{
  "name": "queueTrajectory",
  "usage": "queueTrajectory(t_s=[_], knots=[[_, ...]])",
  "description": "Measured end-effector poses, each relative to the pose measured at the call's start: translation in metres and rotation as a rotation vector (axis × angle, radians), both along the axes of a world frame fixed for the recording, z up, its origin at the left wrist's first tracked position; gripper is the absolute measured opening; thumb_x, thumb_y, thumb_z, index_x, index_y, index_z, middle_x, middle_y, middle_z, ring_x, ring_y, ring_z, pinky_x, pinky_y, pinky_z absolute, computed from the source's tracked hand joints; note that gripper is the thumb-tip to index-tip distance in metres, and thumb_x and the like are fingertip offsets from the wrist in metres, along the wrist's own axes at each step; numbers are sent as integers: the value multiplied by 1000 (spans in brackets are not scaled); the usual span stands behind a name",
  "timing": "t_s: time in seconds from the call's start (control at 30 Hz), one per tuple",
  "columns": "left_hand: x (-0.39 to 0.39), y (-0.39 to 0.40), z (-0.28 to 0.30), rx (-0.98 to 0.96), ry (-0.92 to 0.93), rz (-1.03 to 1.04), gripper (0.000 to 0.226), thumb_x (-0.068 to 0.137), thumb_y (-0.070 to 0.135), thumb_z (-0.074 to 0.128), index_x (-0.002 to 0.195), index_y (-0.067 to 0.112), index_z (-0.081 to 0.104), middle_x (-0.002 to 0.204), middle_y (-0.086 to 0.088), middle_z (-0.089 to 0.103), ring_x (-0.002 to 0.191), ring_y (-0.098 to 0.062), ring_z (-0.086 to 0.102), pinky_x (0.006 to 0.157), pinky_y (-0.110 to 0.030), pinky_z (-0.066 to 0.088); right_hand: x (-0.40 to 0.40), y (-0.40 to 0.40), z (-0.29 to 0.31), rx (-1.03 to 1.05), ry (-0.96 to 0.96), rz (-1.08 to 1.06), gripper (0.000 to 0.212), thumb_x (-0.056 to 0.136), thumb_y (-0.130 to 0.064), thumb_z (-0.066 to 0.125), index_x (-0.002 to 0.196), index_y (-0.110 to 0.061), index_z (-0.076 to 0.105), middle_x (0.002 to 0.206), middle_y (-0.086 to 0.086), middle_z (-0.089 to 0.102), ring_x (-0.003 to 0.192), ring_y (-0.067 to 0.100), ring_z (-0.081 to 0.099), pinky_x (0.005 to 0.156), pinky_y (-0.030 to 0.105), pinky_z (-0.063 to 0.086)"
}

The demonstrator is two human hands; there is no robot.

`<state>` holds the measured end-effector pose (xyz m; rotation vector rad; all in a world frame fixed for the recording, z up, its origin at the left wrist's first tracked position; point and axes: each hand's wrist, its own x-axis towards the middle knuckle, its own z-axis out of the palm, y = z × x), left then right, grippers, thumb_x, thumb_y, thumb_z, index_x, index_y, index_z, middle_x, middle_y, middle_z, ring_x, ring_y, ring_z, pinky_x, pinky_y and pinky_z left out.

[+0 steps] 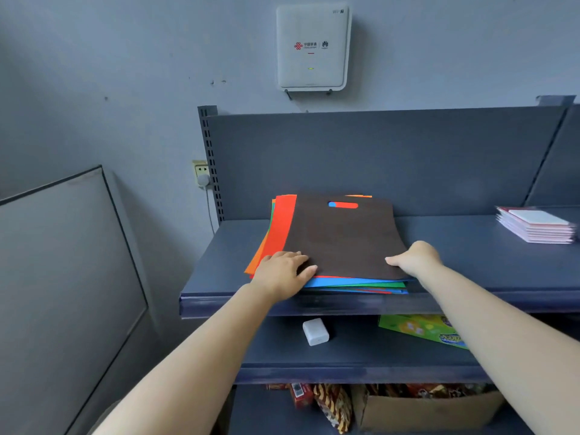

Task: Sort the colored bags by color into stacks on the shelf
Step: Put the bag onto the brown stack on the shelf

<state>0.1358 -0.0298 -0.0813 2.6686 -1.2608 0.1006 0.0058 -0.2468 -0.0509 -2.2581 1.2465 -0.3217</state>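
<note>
The left hand [282, 271] lies at the lower left corner of the brown bag [342, 237], its fingers nearly straight and spread, fingertips resting on the brown fabric and on the red bag [279, 227] just beneath. The right hand [414, 259] sits at the lower right corner of the same brown bag, its fingers curled round the bag's edge with the thumb on top, gripping that corner. Both forearms come up from the bottom of the frame.

The brown bag is the top sheet of a mixed pile of flat colored bags in the middle of the frame, on the upper shelf [470, 262]. Through its cut-out handle slot, red and a bit of blue show. The red bag juts out to the left, an orange bag [255, 262] pokes out further at the lower left, and along the near edge a blue bag [339, 282] and a green bag [383, 284] fan out under the brown one.

At the right edge of the frame, well apart from the pile, a stack of white and pink booklets [536, 227] lies on the same shelf. On the shelf below sit a small white adapter [315, 331] and a green box [423, 331]. At the bottom, a cardboard carton [423, 409] holds snack packets. A white router [312, 47] hangs on the wall at upper center, and a wall socket [201, 172] is left of the shelf post.
</note>
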Motion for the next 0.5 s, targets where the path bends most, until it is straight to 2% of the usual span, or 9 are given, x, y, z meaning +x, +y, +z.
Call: queueTrajectory(t_s=[0.07, 0.1, 0.2, 0.27, 0.37, 0.43, 0.5], knots=[[1, -4, 1, -23, 43, -36, 48, 100, 48, 30, 140, 26, 44, 150, 5, 38, 139, -18, 29, 110, -35, 24, -3, -8, 2, -4, -46, -38, 36, 85, -19, 70, 113, 1, 61, 124, 17, 60, 114, 34, 55, 79, 31, 42], [3, -6, 2, -41, 55, -42, 47, 100, 47, 30, 138, 26, 46, 148, 6, 40, 138, -18, 31, 109, -35, 25, -5, -11, 2, -26, -66, -41, 36, 86, -17, 68, 117, 0, 61, 125, 16, 59, 116, 34, 54, 82, 31, 42], [9, -6, 2, -91, 39, 18, 43, 100, 47, 32, 128, 24, 55, 135, 5, 53, 129, -21, 41, 103, -34, 33, -9, -21, -1, -93, -187, -48, 16, 89, -11, 61, 102, -2, 65, 109, 17, 64, 100, 32, 54, 71, 29, 37], [17, -3, 2, -98, 53, 123, 43, 98, 49, 36, 125, 24, 56, 133, 4, 53, 127, -22, 42, 100, -36, 33, -13, -26, -2, -102, -264, -62, 10, 90, -7, 58, 96, -3, 64, 97, 16, 63, 91, 30, 52, 67, 28, 34], [30, 3, 3, -79, 122, 289, 48, 93, 54, 43, 127, 21, 52, 138, 1, 48, 128, -25, 39, 100, -41, 33, -16, -34, -3, -96, -391, -73, 17, 88, -1, 52, 96, -6, 66, 93, 17, 65, 89, 32, 53, 67, 29, 35], [40, 9, 5, -88, 184, 393, 56, 89, 57, 48, 130, 19, 48, 137, -2, 48, 128, -27, 38, 99, -41, 35, -18, -36, -5, -102, -442, -69, 25, 88, 2, 49, 101, -7, 68, 97, 17, 67, 86, 29, 52, 68, 27, 35], [50, 14, 6, -131, 248, 479, 61, 84, 59, 56, 126, 16, 47, 132, -6, 52, 126, -29, 41, 97, -40, 37, -19, -37, -7, -86, -499, -68, 31, 89, 3, 47, 110, -8, 68, 107, 15, 68, 94, 29, 56, 73, 25, 36]])
